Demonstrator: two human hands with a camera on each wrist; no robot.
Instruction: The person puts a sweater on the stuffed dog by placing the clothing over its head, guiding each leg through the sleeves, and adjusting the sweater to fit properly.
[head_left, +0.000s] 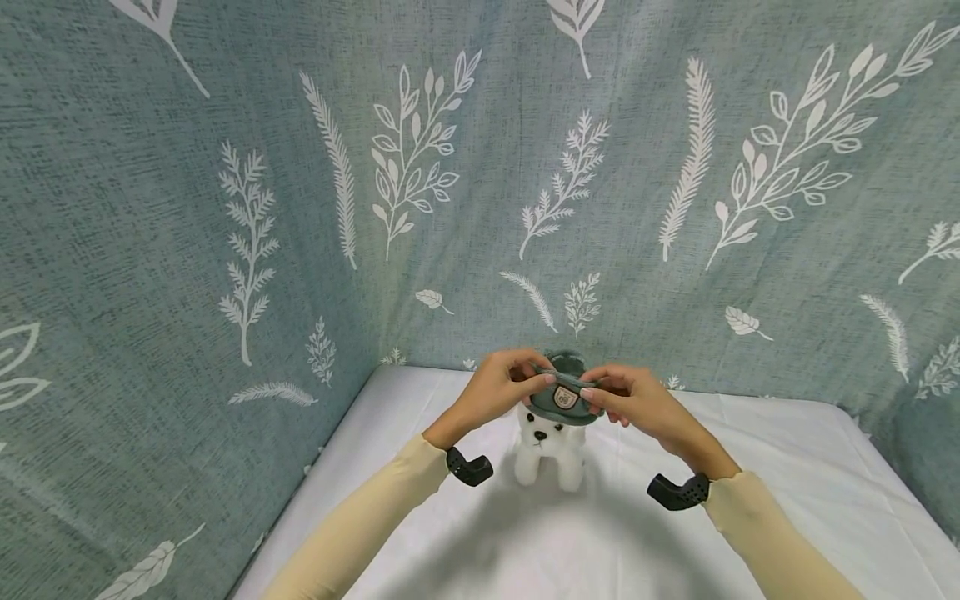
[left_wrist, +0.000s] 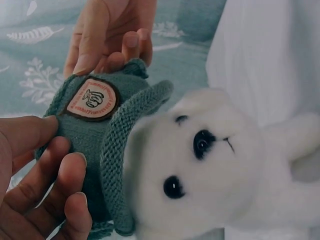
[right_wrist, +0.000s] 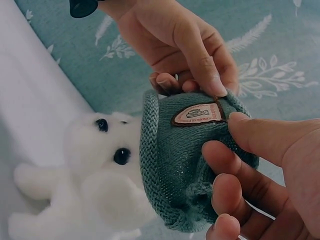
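Observation:
A white plush dog (head_left: 553, 443) stands on the white cloth, facing me. Over the top of its head sits a green knitted garment (left_wrist: 87, 142) with a rolled edge and a light, dark-rimmed patch (head_left: 566, 397). My left hand (head_left: 498, 390) pinches the garment's upper edge on one side of the patch, thumb in front. On the other side, my right hand (head_left: 637, 403) pinches that edge too, its thumb close to the patch in the right wrist view. The dog's dark eyes and nose (left_wrist: 204, 144) show below the rolled edge; the crown of its head is covered.
White cloth (head_left: 585, 558) covers the surface under the dog. Blue-green fabric (head_left: 465, 317) with white leaf prints hangs behind and to the left and right. A black wrist device (head_left: 468, 467) is on the left wrist, and another (head_left: 678, 492) on the right.

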